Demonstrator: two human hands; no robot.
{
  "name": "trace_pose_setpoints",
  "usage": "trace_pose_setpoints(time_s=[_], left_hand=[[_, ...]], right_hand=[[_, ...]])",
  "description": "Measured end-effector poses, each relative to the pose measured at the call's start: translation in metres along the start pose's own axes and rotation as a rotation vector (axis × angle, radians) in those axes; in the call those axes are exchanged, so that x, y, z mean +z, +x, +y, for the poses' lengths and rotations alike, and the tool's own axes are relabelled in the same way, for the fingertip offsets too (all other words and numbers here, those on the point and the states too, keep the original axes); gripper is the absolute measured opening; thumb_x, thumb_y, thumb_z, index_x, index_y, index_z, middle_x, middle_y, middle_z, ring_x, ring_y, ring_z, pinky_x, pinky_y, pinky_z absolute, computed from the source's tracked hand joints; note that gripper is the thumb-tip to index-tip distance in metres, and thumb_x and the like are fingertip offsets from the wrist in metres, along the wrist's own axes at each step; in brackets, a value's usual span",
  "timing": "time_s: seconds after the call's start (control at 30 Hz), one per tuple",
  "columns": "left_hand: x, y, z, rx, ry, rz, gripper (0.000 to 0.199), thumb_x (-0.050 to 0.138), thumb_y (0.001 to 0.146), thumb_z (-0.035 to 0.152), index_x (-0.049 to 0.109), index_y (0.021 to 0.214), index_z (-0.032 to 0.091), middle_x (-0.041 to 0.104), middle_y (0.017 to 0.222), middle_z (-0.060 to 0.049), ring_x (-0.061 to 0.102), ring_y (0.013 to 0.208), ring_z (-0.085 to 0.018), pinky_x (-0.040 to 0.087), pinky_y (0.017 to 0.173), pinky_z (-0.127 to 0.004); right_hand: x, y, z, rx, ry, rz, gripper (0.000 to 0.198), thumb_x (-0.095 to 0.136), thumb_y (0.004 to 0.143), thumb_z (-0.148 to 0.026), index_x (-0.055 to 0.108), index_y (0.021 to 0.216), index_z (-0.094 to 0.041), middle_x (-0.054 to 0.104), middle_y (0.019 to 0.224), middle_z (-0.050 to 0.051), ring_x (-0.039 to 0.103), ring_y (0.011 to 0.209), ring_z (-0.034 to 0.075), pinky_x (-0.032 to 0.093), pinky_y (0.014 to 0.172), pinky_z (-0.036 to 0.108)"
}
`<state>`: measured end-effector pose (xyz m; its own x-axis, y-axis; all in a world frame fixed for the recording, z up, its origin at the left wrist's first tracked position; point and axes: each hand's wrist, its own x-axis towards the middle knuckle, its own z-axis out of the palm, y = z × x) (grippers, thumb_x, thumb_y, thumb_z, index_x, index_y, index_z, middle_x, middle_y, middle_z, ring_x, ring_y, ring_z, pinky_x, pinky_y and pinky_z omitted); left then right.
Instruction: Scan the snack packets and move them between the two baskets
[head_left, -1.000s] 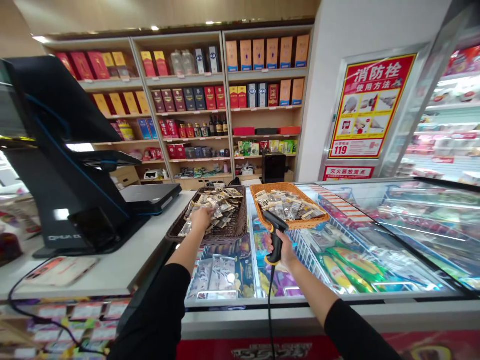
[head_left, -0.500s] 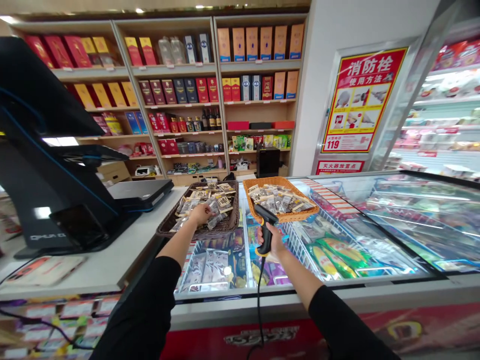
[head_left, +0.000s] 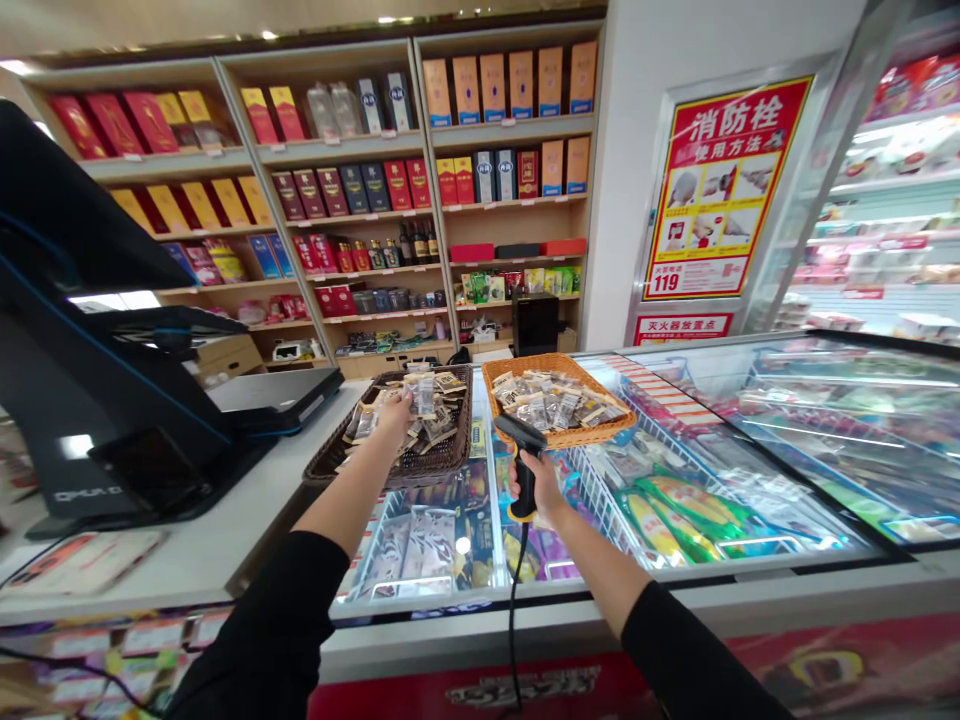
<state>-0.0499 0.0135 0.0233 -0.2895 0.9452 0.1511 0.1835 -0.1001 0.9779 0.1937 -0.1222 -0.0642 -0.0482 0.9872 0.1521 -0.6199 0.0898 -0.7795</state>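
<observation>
My left hand [head_left: 394, 412] is over the dark brown wicker basket [head_left: 442, 458], its fingers closed on a small clear packet [head_left: 423, 394] with a printed label. More such packets lie beneath it in that basket. In my right hand [head_left: 537, 482] is a black and yellow barcode scanner [head_left: 525, 462], gripped by its handle, with a cable [head_left: 514, 610] hanging down over the freezer's front. The scanner's head is just in front of the orange wicker basket [head_left: 592, 434], which holds many similar packets [head_left: 555, 400].
Both baskets rest on the glass-topped chest freezer [head_left: 750, 440], full of bagged goods. To the left, a checkout terminal [head_left: 97, 400] with a flat scale plate [head_left: 277, 392] stands on a white counter [head_left: 225, 530]. Shelves of boxes [head_left: 360, 190] line the back wall.
My left hand has lifted slightly and moved a little left, with the packet now raised upright in its fingers. The scanner has shifted slightly left and down; the whole view has tilted a little.
</observation>
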Motion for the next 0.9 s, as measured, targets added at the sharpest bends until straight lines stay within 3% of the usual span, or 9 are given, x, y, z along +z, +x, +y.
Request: trace_pose_setpoints(time_s=[0.17,0.27,0.57,0.9], left_hand=[[0.064,-0.018,-0.006,-0.067,-0.240,-0.107,0.025,0.060,0.081,0.028,0.057,0.104,0.020,0.065,0.077,-0.001,0.064,0.070,-0.014,0.053,0.068,-0.029],[0.081,-0.029,-0.011,-0.067,-0.389,-0.134,0.024,0.061,0.078,0.025,0.057,0.101,0.020,0.065,0.079,0.000,0.063,0.070,-0.013,0.052,0.069,-0.028],[0.075,-0.042,-0.013,-0.023,-0.531,-0.258,0.030,0.064,0.075,0.025,0.052,0.102,0.020,0.065,0.081,0.000,0.065,0.072,-0.014,0.053,0.072,-0.031],[0.072,-0.048,-0.012,-0.009,-0.527,-0.260,0.033,0.066,0.071,0.029,0.048,0.098,0.022,0.064,0.084,0.000,0.062,0.069,-0.013,0.052,0.064,-0.028]], right_hand=[[-0.007,-0.010,-0.015,-0.164,-0.265,-0.095,0.030,0.064,0.076,-0.046,0.054,0.078,-0.018,0.053,0.050,-0.004,0.043,0.034,0.009,0.033,0.034,0.021],[-0.008,-0.017,-0.020,-0.236,-0.443,-0.110,0.027,0.059,0.080,-0.044,0.056,0.078,-0.018,0.051,0.050,-0.004,0.043,0.034,0.009,0.033,0.036,0.022],[0.004,-0.021,-0.021,-0.226,-0.715,-0.083,0.023,0.057,0.080,-0.039,0.053,0.069,-0.019,0.048,0.043,-0.005,0.044,0.033,0.011,0.035,0.037,0.023],[0.002,-0.020,-0.021,-0.222,-0.619,-0.064,0.027,0.059,0.080,-0.042,0.053,0.068,-0.019,0.050,0.045,-0.004,0.044,0.033,0.010,0.035,0.037,0.023]])
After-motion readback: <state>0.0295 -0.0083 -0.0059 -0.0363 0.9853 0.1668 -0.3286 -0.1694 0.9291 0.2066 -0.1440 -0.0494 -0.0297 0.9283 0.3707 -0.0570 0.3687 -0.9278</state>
